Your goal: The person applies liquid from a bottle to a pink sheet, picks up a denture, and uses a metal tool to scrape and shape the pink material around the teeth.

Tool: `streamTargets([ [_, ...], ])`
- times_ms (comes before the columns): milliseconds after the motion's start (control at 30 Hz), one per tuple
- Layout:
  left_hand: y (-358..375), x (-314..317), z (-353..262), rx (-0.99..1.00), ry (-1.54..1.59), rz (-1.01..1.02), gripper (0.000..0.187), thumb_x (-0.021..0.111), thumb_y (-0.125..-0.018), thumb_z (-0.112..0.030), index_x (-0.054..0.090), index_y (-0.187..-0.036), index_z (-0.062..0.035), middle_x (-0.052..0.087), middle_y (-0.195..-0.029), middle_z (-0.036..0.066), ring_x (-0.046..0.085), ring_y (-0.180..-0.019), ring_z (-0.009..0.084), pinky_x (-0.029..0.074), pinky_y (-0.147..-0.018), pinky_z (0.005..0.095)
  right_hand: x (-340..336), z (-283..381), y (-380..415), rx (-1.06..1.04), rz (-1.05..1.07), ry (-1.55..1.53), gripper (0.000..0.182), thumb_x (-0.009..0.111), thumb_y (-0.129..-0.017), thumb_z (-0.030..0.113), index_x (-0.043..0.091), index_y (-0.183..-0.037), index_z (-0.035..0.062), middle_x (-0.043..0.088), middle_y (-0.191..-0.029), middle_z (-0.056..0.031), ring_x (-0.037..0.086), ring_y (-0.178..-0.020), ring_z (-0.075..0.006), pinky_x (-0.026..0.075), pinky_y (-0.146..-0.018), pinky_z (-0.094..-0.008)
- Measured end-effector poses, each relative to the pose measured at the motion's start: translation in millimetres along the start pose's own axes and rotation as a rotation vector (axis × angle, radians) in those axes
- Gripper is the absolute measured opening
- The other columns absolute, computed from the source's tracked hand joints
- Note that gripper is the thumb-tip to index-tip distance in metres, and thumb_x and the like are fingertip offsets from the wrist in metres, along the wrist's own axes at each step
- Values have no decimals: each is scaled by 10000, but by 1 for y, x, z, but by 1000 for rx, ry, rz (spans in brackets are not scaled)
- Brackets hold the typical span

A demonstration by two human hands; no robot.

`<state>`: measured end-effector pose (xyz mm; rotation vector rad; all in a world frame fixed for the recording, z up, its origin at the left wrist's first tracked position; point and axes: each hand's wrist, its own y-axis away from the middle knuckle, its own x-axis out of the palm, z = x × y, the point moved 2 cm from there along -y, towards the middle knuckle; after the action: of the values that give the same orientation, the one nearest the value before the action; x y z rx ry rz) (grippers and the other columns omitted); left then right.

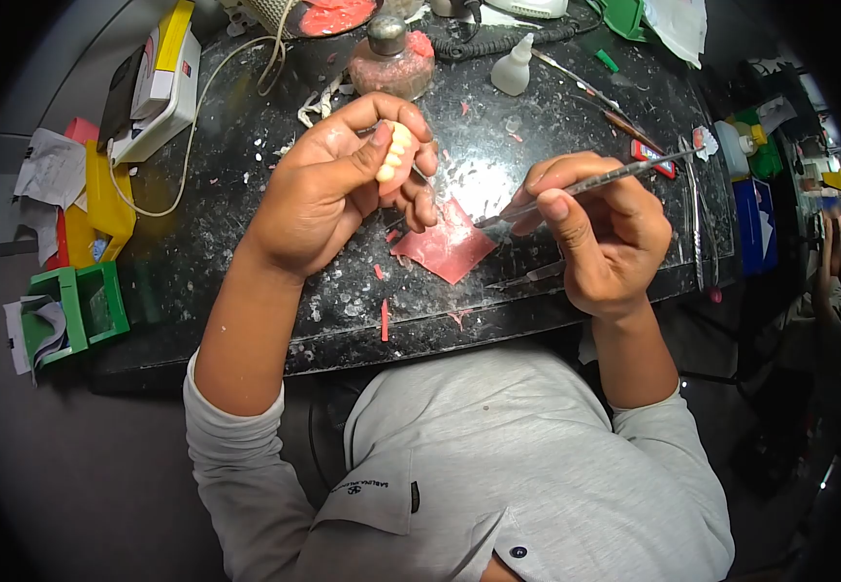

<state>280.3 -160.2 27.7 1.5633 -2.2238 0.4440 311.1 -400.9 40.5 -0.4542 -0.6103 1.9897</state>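
My left hand (328, 179) is closed around a denture (398, 165) with a row of cream teeth on a pink base. Its thumb presses on the base and its fingers curl behind. A thin shiny edge shows by those fingers; what it is, I cannot make out. My right hand (600, 228) grips a slim dark wax carving tool (624, 173) like a pen, its tip pointing left, apart from the denture. Pale pink residue sits on the tool's far end. Below and between both hands, a square pink wax sheet (445, 244) lies on the black bench.
A glass jar (391, 73) with a metal cap and a white dropper bottle (513, 68) stand behind my hands. Metal tools (694, 218) lie at the right. Green holders (76, 310) and boxes (163, 92) line the left edge. Wax scraps (385, 320) litter the bench (343, 330).
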Motion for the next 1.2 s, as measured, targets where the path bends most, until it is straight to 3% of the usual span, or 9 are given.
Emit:
streamTargets([
  [133,1,2,-2,21,-7,-6,212,553,-1054,-230,520,-1129,-34,552,-988,113,626,-748,215,535,-663,313,1,-1,1,52,3,4,84,681,-976,-9,683,-987,-93,723,-904,-123,694,-714,-119,575,-619,-229],
  [433,1,1,-3,33,62,16,246,609,-968,-201,515,-1125,-37,502,-934,82,592,-713,203,499,-621,299,1,-1,0,82,21,50,84,685,-975,0,683,-989,-83,721,-882,-112,685,-699,-110,563,-608,-223],
  [567,1,2,-4,27,60,19,260,611,-970,-216,512,-1131,-37,501,-935,82,589,-707,201,492,-616,297,1,0,-1,94,5,45,86,679,-979,3,684,-980,-83,721,-858,-104,685,-693,-110,557,-603,-226],
  [933,1,2,-5,43,41,15,226,587,-988,-189,511,-1128,-28,497,-933,85,579,-701,196,482,-607,288,4,0,-4,121,243,265,21,708,-917,-23,709,-919,-44,703,-770,-110,688,-650,-133,526,-580,-256],
  [1200,1,1,-4,35,26,12,206,565,-1019,-189,521,-1137,-26,508,-933,90,571,-700,192,484,-608,289,2,1,-2,93,142,176,27,697,-914,-54,705,-933,-70,730,-825,-116,695,-679,-139,541,-606,-256],
])
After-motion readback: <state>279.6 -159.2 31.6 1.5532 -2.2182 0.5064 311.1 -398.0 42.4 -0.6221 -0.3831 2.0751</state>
